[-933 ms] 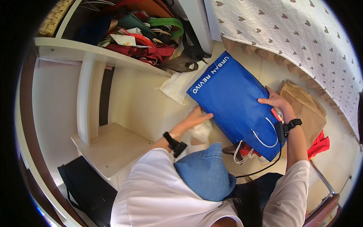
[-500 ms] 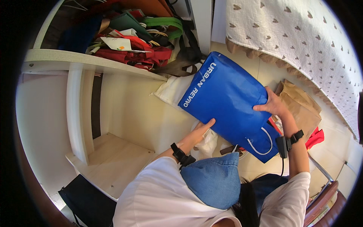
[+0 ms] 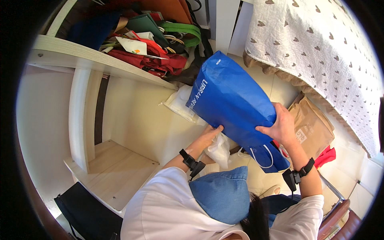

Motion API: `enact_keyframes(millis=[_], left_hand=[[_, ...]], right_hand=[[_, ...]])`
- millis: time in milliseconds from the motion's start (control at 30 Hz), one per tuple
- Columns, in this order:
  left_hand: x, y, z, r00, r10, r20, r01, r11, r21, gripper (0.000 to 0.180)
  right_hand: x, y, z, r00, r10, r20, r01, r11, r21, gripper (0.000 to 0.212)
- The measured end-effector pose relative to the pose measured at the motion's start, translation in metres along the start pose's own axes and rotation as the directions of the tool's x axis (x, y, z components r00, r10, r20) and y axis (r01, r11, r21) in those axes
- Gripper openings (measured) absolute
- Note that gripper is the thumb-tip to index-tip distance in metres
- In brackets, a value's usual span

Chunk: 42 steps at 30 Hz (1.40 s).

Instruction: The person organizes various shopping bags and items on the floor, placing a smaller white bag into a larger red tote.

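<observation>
The right hand [image 3: 281, 124] is closing around the right edge of a blue shopping bag [image 3: 236, 94], thumb pressing on its face. The left hand [image 3: 208, 136] is holding the opposite edge, thumb on top, its fingers partly hidden. The bag is slanting over the floor [image 3: 262, 180], its white handle [image 3: 262, 165] looping at the near end. A whitish plastic bag [image 3: 218, 154] is lying near the left hand; a brown paper bag [image 3: 312, 128] is resting right of the right hand, beside a heart-patterned bedcover [image 3: 312, 44].
</observation>
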<state>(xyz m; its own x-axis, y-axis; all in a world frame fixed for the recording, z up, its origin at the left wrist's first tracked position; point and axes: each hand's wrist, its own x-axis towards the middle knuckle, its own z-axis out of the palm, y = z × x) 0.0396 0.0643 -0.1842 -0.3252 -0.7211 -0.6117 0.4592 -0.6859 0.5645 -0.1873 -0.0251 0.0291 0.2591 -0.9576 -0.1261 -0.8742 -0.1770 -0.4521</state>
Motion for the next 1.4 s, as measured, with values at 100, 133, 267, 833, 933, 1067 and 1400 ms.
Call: enact_keyframes(millis=[100, 133, 267, 833, 933, 1067, 1400], left_hand=[[0.005, -0.014, -0.012, 0.997, -0.034, -0.071, 0.036, 0.999, 0.021, 0.047], [0.005, -0.018, -0.012, 0.996, -0.035, -0.076, 0.037, 0.999, 0.017, 0.047], [0.006, -0.017, -0.005, 0.997, 0.063, 0.037, -0.062, 0.997, -0.040, 0.046], [0.011, 0.136, 0.041, 0.742, 0.660, -0.121, -0.548, 0.701, 0.457, 0.055], [0.011, 0.161, 0.045, 0.685, 0.721, -0.110, -0.619, 0.654, 0.434, 0.055], [0.009, 0.192, 0.049, 0.624, 0.777, -0.090, -0.701, 0.606, 0.377, 0.055], [-0.003, 0.250, 0.051, 0.418, 0.879, -0.231, -0.874, 0.458, 0.160, 0.055]], right_hand=[[-0.001, -0.006, 0.005, 1.000, -0.029, -0.012, 0.029, 1.000, 0.000, 0.067], [-0.003, -0.006, 0.005, 0.999, -0.032, -0.007, 0.032, 0.999, 0.002, 0.067], [-0.010, -0.007, 0.000, 0.995, -0.085, -0.055, 0.083, 0.996, -0.031, 0.067], [-0.021, -0.040, -0.054, 0.830, -0.281, -0.482, 0.287, 0.956, -0.063, 0.073], [-0.011, -0.053, -0.056, 0.769, -0.343, -0.539, 0.369, 0.927, -0.064, 0.072], [0.001, -0.061, -0.057, 0.735, -0.363, -0.572, 0.386, 0.918, -0.086, 0.075], [0.038, -0.081, -0.024, 0.694, -0.205, -0.690, 0.445, 0.875, 0.188, 0.074]])
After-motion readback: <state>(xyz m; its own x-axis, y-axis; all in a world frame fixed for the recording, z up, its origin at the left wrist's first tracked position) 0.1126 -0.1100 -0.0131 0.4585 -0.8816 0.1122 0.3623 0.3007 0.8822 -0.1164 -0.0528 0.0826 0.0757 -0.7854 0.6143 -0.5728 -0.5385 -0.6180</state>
